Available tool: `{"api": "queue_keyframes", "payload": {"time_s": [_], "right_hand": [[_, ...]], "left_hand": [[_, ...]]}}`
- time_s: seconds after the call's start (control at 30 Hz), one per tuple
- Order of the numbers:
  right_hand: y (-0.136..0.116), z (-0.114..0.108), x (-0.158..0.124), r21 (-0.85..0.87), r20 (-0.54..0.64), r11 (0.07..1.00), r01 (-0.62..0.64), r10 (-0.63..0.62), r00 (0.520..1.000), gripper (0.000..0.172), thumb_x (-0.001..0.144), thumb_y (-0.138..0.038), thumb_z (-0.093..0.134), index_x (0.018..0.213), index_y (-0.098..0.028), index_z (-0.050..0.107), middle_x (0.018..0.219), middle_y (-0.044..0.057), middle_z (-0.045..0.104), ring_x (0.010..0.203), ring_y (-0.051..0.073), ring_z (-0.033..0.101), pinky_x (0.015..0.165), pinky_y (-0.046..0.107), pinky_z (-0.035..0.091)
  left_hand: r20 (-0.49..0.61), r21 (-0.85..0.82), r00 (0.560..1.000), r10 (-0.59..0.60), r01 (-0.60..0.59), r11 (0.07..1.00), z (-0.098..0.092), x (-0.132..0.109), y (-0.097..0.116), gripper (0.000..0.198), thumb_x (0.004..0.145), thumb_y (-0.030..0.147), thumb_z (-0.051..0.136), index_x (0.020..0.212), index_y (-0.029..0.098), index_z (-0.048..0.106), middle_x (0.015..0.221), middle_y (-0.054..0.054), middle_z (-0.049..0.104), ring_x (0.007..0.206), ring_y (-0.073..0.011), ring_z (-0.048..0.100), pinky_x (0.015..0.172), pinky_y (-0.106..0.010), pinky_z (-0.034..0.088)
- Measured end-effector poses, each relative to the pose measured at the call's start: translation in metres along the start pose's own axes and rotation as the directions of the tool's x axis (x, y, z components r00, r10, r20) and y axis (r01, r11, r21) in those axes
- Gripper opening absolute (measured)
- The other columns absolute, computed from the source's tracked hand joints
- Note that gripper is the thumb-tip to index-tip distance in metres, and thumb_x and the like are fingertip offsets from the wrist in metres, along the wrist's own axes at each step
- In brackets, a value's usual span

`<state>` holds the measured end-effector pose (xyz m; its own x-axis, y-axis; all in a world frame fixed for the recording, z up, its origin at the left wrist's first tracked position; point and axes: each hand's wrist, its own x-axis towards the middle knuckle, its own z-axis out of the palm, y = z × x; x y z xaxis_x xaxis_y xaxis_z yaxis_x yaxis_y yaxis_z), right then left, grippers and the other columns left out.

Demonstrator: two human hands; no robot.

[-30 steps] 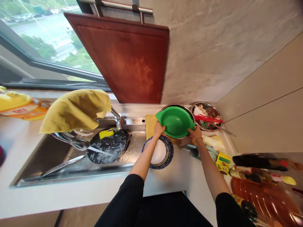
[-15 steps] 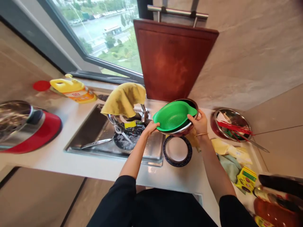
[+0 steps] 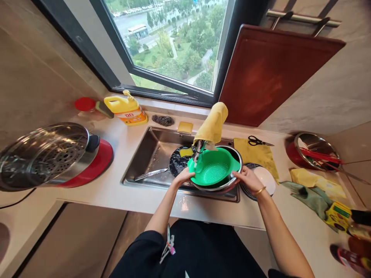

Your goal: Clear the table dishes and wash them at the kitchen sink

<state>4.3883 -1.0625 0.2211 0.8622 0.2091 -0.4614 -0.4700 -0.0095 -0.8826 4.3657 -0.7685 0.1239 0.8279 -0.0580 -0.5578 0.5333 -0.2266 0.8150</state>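
A green colander [image 3: 215,168] sits inside a round metal bowl [image 3: 239,156], tilted a little over the right part of the sink [image 3: 156,154]. My left hand [image 3: 184,176] is closed on the colander's left edge. At the right rim, my right hand [image 3: 248,179] is closed on the bowl and the colander's handle together. The faucet [image 3: 199,146], draped with a yellow cloth [image 3: 212,122], stands over the colander's left side. Behind the colander, a dark frying pan [image 3: 175,160] with suds lies in the sink, a yellow sponge [image 3: 186,152] in it.
Plates [image 3: 265,179] are stacked right of the sink, beside a yellow cloth [image 3: 257,154] with scissors [image 3: 257,141]. A red steamer [image 3: 98,166] stands left; a yellow detergent bottle [image 3: 129,112] stands behind the sink. Farther right is a pot [image 3: 295,152] holding red chopsticks.
Both hands have brought the bowl and colander leftward, from above the plates to over the sink by the faucet. The view has turned left.
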Motion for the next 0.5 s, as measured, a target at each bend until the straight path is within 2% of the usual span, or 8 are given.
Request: {"api": "queue_keyframes", "payload": {"time_s": [0.07,0.1,0.13,0.2,0.27,0.33,0.4,0.5], "right_hand": [[0.036,0.031,-0.016,0.107,0.038,0.993,-0.052,0.048,0.998,0.044,0.054,-0.038,0.084,0.082,-0.021,0.055,0.055,-0.003,0.065,0.045,0.017,0.062,0.047,0.030,0.053],[0.052,0.047,-0.020,0.160,0.008,0.986,-0.041,0.040,0.999,0.042,0.054,-0.037,0.083,0.082,-0.022,0.055,0.058,-0.004,0.065,0.047,0.016,0.062,0.047,0.028,0.053],[0.067,0.062,-0.021,0.217,-0.031,0.976,-0.030,0.038,0.999,0.041,0.054,-0.036,0.083,0.081,-0.022,0.056,0.059,-0.004,0.065,0.047,0.014,0.061,0.047,0.026,0.053],[0.091,0.089,-0.015,0.309,-0.089,0.951,-0.013,0.043,0.995,0.038,0.055,-0.037,0.082,0.080,-0.023,0.057,0.060,-0.006,0.063,0.046,0.012,0.058,0.045,0.024,0.051],[0.107,0.106,0.000,0.352,-0.096,0.936,-0.008,0.045,0.994,0.036,0.057,-0.041,0.080,0.079,-0.023,0.058,0.056,-0.007,0.060,0.043,0.010,0.053,0.042,0.024,0.050],[0.116,0.115,0.020,0.351,-0.083,0.936,-0.003,0.034,0.996,0.036,0.060,-0.047,0.077,0.079,-0.022,0.059,0.054,-0.008,0.057,0.040,0.010,0.050,0.040,0.024,0.048],[0.117,0.121,0.042,0.337,-0.081,0.941,0.021,0.007,0.997,0.038,0.061,-0.051,0.075,0.081,-0.021,0.061,0.057,-0.006,0.061,0.043,0.010,0.052,0.044,0.024,0.049],[0.108,0.130,0.075,0.333,-0.090,0.940,0.081,-0.054,0.995,0.042,0.059,-0.054,0.076,0.078,-0.019,0.064,0.064,-0.004,0.066,0.053,0.011,0.057,0.053,0.023,0.051]], "left_hand": [[-0.165,0.265,0.984,0.067,-0.021,0.964,-0.020,0.000,-0.012,0.052,0.066,0.014,0.061,0.117,0.010,0.054,0.117,-0.018,0.062,0.108,-0.0303,0.059,0.092,-0.046,0.047],[-0.239,0.385,0.960,0.144,-0.042,0.922,-0.025,0.003,-0.016,0.059,0.066,0.014,0.062,0.124,0.009,0.051,0.129,-0.022,0.054,0.119,-0.0337,0.052,0.099,-0.050,0.041],[-0.266,0.487,0.936,0.232,-0.078,0.870,-0.027,0.008,-0.019,0.065,0.068,0.014,0.062,0.130,0.010,0.047,0.139,-0.024,0.044,0.129,-0.0352,0.042,0.105,-0.053,0.033],[-0.195,0.625,0.913,0.359,-0.166,0.763,-0.022,0.021,-0.021,0.066,0.074,0.019,0.059,0.137,0.012,0.042,0.150,-0.023,0.028,0.141,-0.0339,0.023,0.112,-0.055,0.017],[-0.129,0.673,0.929,0.346,-0.174,0.719,-0.010,0.035,-0.019,0.067,0.078,0.027,0.059,0.140,0.010,0.040,0.154,-0.023,0.018,0.144,-0.0334,0.009,0.114,-0.055,0.007],[-0.198,0.628,0.954,0.226,-0.054,0.777,0.005,0.047,-0.015,0.069,0.081,0.035,0.057,0.141,0.008,0.037,0.154,-0.025,0.012,0.144,-0.0359,0.003,0.112,-0.058,0.007],[-0.270,0.473,0.959,0.086,0.055,0.879,0.018,0.053,-0.008,0.065,0.084,0.037,0.054,0.141,0.009,0.037,0.153,-0.025,0.016,0.143,-0.0374,0.006,0.110,-0.060,0.013],[-0.166,0.174,0.986,0.012,0.018,0.985,0.024,0.046,0.000,0.051,0.089,0.037,0.048,0.134,0.013,0.048,0.144,-0.019,0.042,0.138,-0.0328,0.030,0.109,-0.054,0.027]]}}
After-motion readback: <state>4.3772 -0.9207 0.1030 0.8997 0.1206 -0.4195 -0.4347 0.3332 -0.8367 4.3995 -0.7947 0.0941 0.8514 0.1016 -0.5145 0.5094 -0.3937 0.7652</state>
